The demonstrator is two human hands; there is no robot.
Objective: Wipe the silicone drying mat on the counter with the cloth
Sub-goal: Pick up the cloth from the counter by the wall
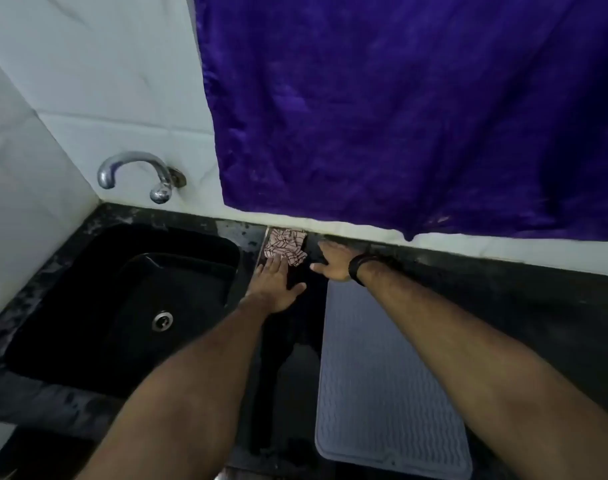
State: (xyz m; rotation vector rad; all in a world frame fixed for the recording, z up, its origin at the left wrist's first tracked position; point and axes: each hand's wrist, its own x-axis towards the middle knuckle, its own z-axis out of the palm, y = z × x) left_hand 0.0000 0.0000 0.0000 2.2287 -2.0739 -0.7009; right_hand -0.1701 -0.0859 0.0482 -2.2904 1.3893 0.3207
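I am seeing the grey ribbed silicone mat (385, 382) lying lengthwise away from me, right of the black sink (88, 306); the crumpled striped cloth (286, 249) is beyond its far-left corner, my left hand (276, 284) touching it, my right hand (333, 263) beside it, both with fingers spread.

Right forearm (451, 341) hides the mat's (382, 393) right edge.

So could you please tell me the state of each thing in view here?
cloth: crumpled on the counter by the wall, not gripped.
silicone mat: flat on the counter, bare.
left hand: open, fingers at the cloth's near edge.
right hand: open, palm down, beside the cloth.
sink: empty.
tap: no water visible.
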